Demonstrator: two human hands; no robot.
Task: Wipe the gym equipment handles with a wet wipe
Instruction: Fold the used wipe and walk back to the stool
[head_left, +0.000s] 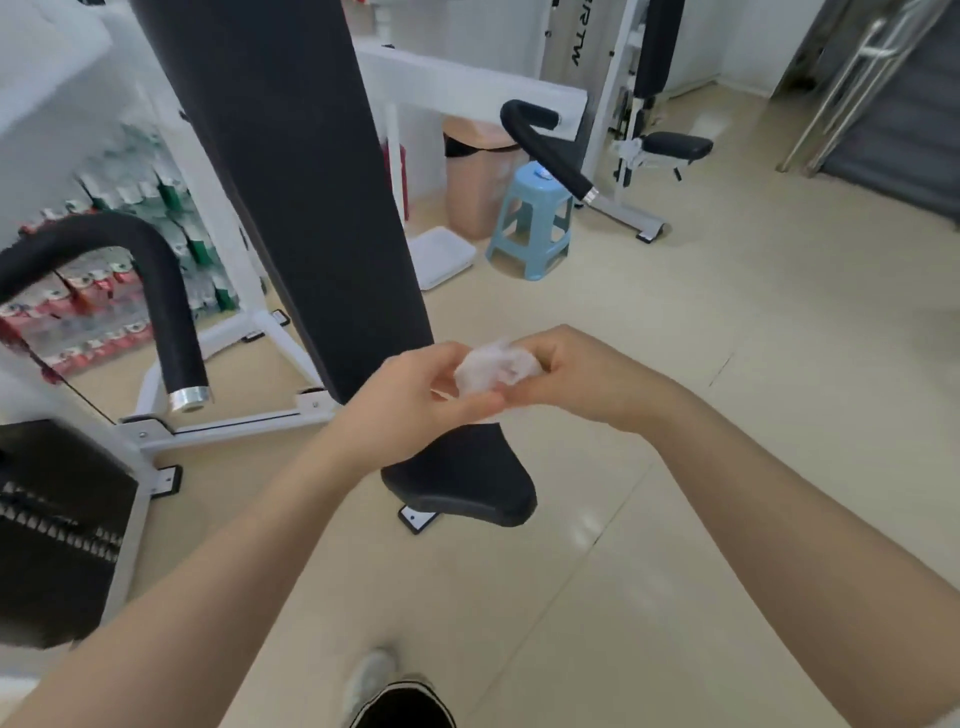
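**Both hands on the wipe**

Your left hand (415, 400) and right hand (576, 379) meet in front of you, fingers curled and pinching a crumpled wet wipe (496, 370) between them (it sits bunched, not spread). Behind stands the black back pad (291, 171). One foam handle (156, 291) curves at left, another (545, 150) farther off near a blue stool (530, 223).

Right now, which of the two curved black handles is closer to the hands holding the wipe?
The handle on the left, its silver cap pointing down. The other handle sits farther back, above the blue stool.
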